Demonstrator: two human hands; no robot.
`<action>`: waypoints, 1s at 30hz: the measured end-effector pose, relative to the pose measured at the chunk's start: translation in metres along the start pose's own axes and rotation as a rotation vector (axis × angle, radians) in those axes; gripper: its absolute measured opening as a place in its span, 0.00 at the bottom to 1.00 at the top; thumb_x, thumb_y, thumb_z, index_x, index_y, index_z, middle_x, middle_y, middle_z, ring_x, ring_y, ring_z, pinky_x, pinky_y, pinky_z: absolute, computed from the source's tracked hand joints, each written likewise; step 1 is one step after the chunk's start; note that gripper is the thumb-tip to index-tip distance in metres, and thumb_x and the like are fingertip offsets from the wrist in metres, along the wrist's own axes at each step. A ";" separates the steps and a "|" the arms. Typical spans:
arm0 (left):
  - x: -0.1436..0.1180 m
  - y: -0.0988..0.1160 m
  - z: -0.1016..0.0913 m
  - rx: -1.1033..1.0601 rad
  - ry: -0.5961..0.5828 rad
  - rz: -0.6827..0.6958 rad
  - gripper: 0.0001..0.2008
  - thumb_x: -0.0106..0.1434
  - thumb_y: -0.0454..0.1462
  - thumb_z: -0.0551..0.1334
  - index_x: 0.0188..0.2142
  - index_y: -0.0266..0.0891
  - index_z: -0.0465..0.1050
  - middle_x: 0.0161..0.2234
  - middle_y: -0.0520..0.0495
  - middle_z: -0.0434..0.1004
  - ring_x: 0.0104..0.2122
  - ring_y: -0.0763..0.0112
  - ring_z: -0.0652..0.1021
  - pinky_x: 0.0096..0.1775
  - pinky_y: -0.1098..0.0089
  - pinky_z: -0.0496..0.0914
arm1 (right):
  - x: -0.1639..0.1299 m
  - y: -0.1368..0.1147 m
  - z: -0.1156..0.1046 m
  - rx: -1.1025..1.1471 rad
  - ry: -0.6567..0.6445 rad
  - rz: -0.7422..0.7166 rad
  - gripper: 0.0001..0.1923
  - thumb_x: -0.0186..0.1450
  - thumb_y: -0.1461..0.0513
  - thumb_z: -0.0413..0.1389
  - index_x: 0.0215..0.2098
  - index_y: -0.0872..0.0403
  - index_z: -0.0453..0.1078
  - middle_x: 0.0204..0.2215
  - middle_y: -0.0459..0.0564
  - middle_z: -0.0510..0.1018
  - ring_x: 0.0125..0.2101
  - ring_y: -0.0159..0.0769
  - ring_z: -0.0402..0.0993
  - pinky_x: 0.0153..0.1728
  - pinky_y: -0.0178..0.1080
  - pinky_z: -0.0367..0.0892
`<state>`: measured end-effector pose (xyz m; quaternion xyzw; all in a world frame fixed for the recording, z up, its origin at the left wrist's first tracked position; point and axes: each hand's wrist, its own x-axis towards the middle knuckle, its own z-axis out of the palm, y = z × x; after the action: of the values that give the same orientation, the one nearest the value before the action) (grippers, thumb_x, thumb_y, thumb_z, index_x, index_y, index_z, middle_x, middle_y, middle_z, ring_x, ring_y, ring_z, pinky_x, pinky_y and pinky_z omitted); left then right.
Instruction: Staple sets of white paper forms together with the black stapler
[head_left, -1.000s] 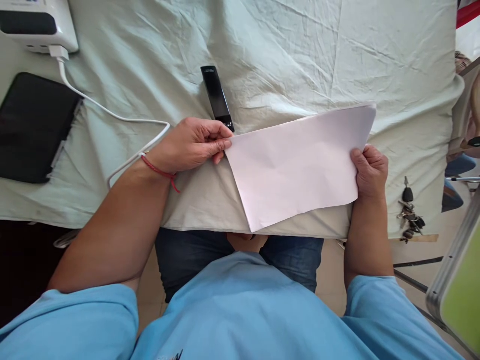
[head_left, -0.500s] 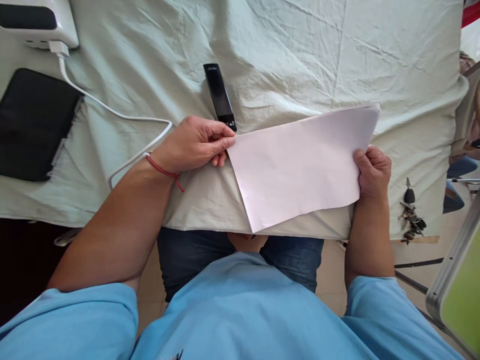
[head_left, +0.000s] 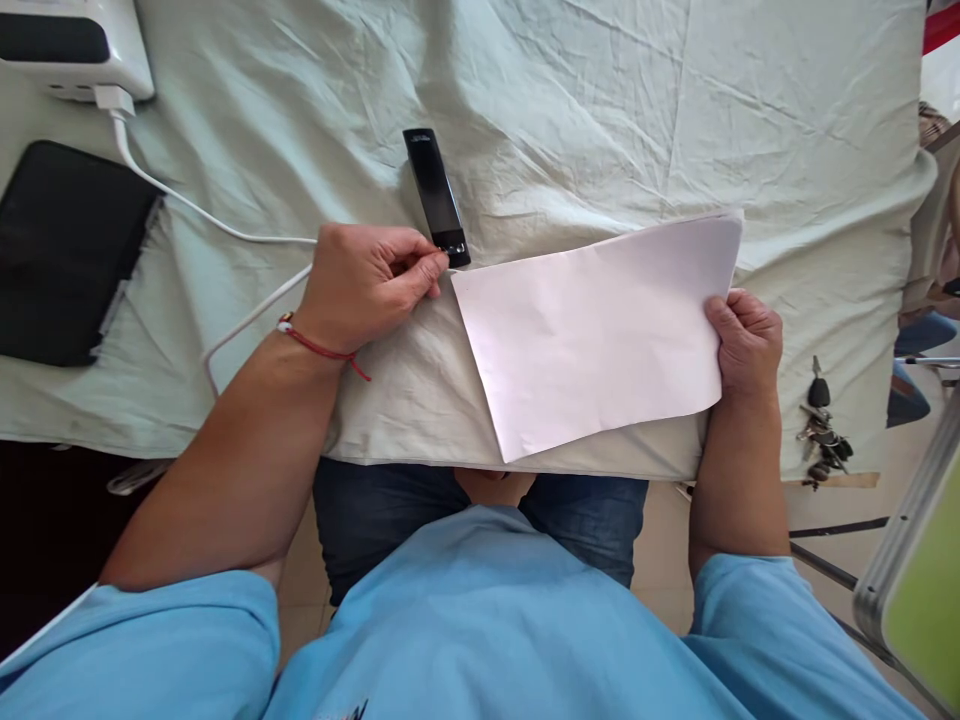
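A white stack of paper sheets lies at a slant over the table's front edge, its top side lifted slightly at the far right corner. My right hand grips the right side of the stack, thumb on top and the other fingers curled beneath. My left hand is closed, thumb against the bent forefinger, just left of the stack's upper left corner; a narrow gap shows between fingertips and paper. Beyond those fingertips lies a slim black handheld device with a dark screen. A red cord circles my left wrist.
On the left are a black flat case and a white box-shaped device with a white cable running behind my left arm. A bunch of keys lies at the right edge of the pale tablecloth. A green-topped folding table stands lower right.
My left hand has let go of the paper's upper left corner and shifted slightly left. The stack's far right corner has dropped a little leftward; my right hand keeps its grip.
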<state>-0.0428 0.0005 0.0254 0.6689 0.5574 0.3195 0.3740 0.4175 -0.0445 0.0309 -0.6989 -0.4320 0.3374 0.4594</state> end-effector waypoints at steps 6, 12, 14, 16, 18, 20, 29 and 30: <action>-0.002 -0.002 -0.002 0.198 0.194 0.027 0.08 0.84 0.41 0.69 0.54 0.38 0.82 0.41 0.58 0.78 0.38 0.82 0.71 0.42 0.69 0.70 | 0.000 -0.001 -0.002 0.090 0.009 0.048 0.23 0.51 0.46 0.85 0.34 0.48 0.85 0.31 0.46 0.84 0.34 0.39 0.72 0.41 0.44 0.71; 0.024 -0.052 0.015 0.200 0.292 0.366 0.32 0.71 0.53 0.80 0.72 0.55 0.87 0.72 0.40 0.76 0.52 0.56 0.77 0.57 0.49 0.82 | -0.001 -0.003 -0.005 0.137 0.019 0.100 0.24 0.47 0.47 0.87 0.34 0.49 0.88 0.32 0.46 0.87 0.31 0.34 0.76 0.35 0.39 0.74; 0.034 -0.070 0.022 0.189 0.317 0.406 0.30 0.74 0.58 0.77 0.71 0.56 0.89 0.72 0.39 0.78 0.48 0.57 0.77 0.53 0.49 0.82 | -0.001 -0.005 -0.005 0.148 0.025 0.123 0.25 0.45 0.48 0.88 0.33 0.49 0.89 0.32 0.45 0.88 0.30 0.32 0.76 0.34 0.37 0.74; 0.039 -0.080 0.028 0.140 0.345 0.442 0.31 0.76 0.64 0.75 0.68 0.54 0.91 0.70 0.39 0.78 0.48 0.58 0.77 0.51 0.51 0.81 | -0.001 -0.008 -0.005 0.161 0.024 0.152 0.25 0.42 0.48 0.89 0.31 0.49 0.90 0.30 0.44 0.88 0.29 0.31 0.76 0.33 0.35 0.75; 0.040 -0.081 0.034 0.069 0.346 0.481 0.34 0.76 0.69 0.74 0.67 0.53 0.91 0.68 0.40 0.77 0.49 0.59 0.77 0.50 0.54 0.79 | -0.003 -0.010 -0.006 0.169 0.016 0.176 0.26 0.41 0.48 0.90 0.31 0.49 0.90 0.30 0.44 0.89 0.28 0.30 0.76 0.31 0.34 0.75; 0.037 -0.075 0.038 0.009 0.316 0.527 0.35 0.77 0.71 0.73 0.65 0.51 0.91 0.67 0.40 0.75 0.50 0.60 0.78 0.50 0.55 0.79 | -0.005 -0.013 -0.007 0.172 0.002 0.191 0.26 0.41 0.48 0.91 0.31 0.48 0.90 0.30 0.44 0.89 0.27 0.29 0.76 0.30 0.33 0.75; 0.020 -0.054 0.046 0.078 0.150 0.619 0.26 0.84 0.62 0.72 0.67 0.49 0.86 0.64 0.43 0.79 0.38 0.73 0.76 0.43 0.60 0.81 | -0.009 -0.016 -0.009 0.186 -0.068 0.292 0.25 0.43 0.50 0.91 0.32 0.49 0.89 0.30 0.46 0.91 0.26 0.32 0.80 0.28 0.34 0.78; 0.020 -0.055 0.045 0.084 0.154 0.623 0.29 0.83 0.62 0.74 0.71 0.50 0.84 0.64 0.43 0.80 0.36 0.75 0.76 0.39 0.63 0.80 | -0.008 -0.016 -0.010 0.180 -0.070 0.300 0.25 0.42 0.51 0.91 0.32 0.49 0.89 0.30 0.46 0.90 0.26 0.32 0.79 0.28 0.34 0.77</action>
<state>-0.0289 0.0188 -0.0448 0.7960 0.3653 0.4448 0.1872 0.4180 -0.0518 0.0500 -0.6995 -0.3065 0.4636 0.4493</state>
